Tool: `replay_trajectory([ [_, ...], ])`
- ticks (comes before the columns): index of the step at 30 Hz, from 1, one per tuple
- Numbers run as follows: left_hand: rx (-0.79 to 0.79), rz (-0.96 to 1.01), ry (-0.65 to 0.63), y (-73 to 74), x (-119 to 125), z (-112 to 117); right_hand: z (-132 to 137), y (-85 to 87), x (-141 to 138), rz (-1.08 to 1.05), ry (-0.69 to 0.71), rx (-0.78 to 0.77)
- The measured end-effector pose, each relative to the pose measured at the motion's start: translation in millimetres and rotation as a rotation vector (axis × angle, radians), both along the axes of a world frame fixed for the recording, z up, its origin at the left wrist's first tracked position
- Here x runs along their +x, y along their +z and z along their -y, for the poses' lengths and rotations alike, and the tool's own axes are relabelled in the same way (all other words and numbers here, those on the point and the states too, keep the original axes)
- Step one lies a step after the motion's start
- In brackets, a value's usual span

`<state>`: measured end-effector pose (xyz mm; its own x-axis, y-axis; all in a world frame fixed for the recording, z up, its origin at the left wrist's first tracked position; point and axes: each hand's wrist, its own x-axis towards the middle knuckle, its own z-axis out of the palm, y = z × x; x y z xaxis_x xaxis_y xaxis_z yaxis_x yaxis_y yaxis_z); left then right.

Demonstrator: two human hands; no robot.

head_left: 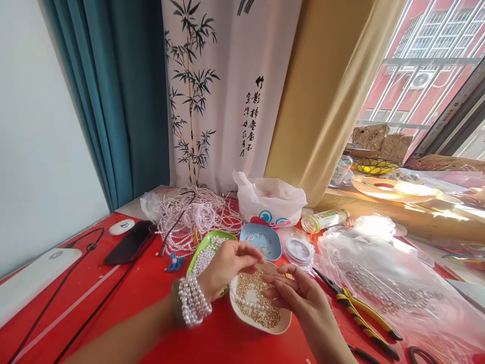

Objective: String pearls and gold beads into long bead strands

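Note:
My left hand [229, 265] hovers over the left rim of a white bowl [261, 328], thumb and fingertips brought together; what they pinch is too small to tell. Around that wrist sit several strings of shiny pearl beads [193, 301]. Gold beads [271, 317] fill much of the bowl. A short string of white pearl beads [252, 305] crosses above them and runs to the fingers of my right hand [297, 293], which are closed at the bowl's right side. Partly behind my left hand is a green dish [197, 255] of pearl beads. A blue dish [275, 242] with small pieces stands behind the bowl.
Yellow-and-black pliers [359, 308] lie at the right, near a clear plastic bag [379, 268] of chains. Behind are bead strands [200, 215], a white plastic bag [273, 197], a spool [299, 250] and a jar [324, 221]. A phone [131, 242] and cables lie left.

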<state>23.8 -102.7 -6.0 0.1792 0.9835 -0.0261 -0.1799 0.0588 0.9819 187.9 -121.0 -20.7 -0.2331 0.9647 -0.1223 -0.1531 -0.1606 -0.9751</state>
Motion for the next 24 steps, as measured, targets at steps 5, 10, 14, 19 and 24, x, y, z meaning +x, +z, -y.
replay_trajectory([
  [5,0.029,-0.061,-0.051,-0.4,1.5,0.9,1.9,1.3,-2.0,0.080,0.042,0.033],
  [10,0.106,-0.285,-0.076,-1.1,0.2,-0.5,-12.3,2.1,12.1,0.451,0.238,0.230],
  [14,0.211,-0.570,-0.036,-8.2,-2.1,-2.5,-40.2,3.3,47.0,1.064,0.111,0.363],
  [19,0.543,-0.948,-0.281,-22.8,2.6,7.2,-65.5,-5.8,80.8,1.526,0.013,0.411],
  [24,0.888,-1.355,-0.491,-34.4,15.9,23.8,-70.9,-13.0,89.4,1.541,-0.046,0.406],
])
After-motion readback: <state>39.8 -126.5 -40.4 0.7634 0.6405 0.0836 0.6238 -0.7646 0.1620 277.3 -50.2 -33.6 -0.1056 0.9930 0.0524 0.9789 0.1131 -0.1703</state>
